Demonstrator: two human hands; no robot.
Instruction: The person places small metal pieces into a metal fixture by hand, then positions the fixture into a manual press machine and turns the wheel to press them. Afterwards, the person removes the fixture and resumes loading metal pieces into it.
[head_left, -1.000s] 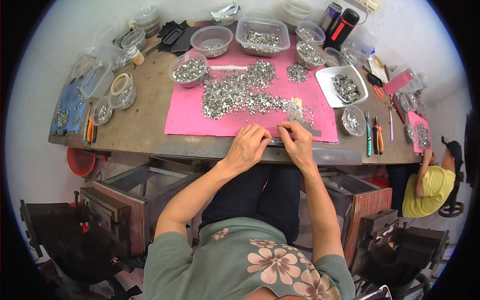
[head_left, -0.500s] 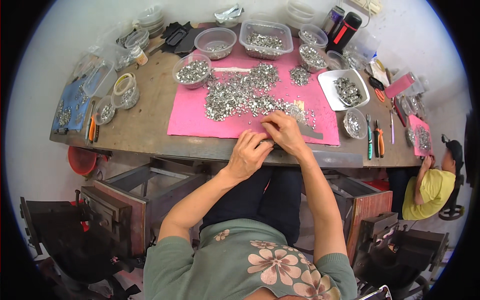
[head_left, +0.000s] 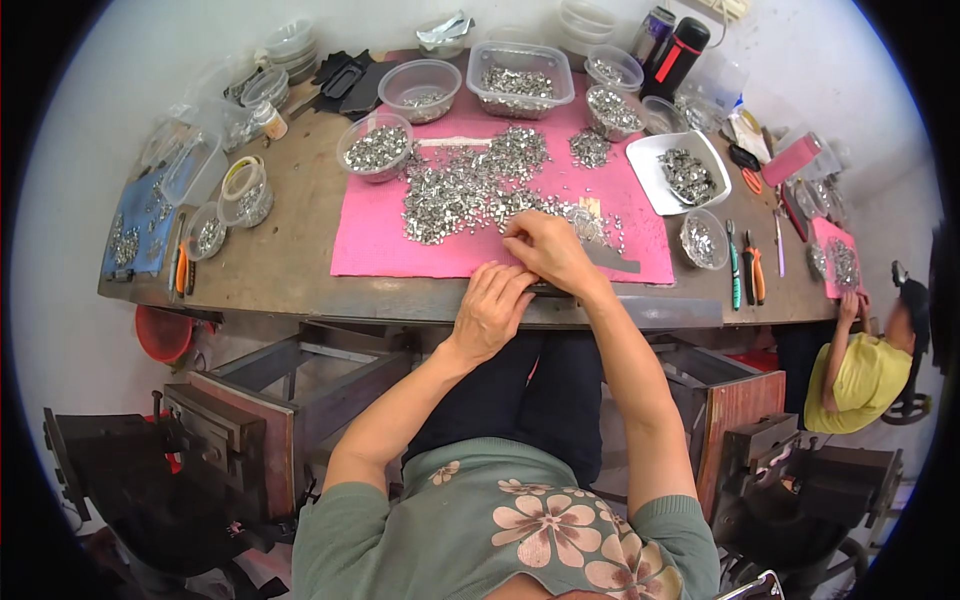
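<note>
A pink mat (head_left: pixel 400 262) on the workbench carries a wide heap of small shiny metal pieces (head_left: pixel 450 195). At the mat's front edge my left hand (head_left: pixel 490 312) is closed, its fingers bent and drawn together. My right hand (head_left: pixel 550 250) crosses just above the left fingertips, with its own fingers curled in a pinch beside the heap's near side. Whatever either hand grips is too small or hidden beneath the fingers. Right of my right hand lies a flat grey strip (head_left: pixel 612 262), near a small tan piece (head_left: pixel 590 206).
Tubs of metal pieces (head_left: pixel 378 148) and a rectangular container (head_left: pixel 520 105) line the mat's far side. To the right are a white tray (head_left: pixel 650 180), a round tub (head_left: pixel 704 240) and orange-handled pliers (head_left: pixel 757 275). A co-worker in a yellow shirt (head_left: pixel 870 375) sits far right.
My right hand has shifted slightly over the left fingertips, covering the small dark gap seen there before. The whole view has slid a little, and the heap looks much the same.
</note>
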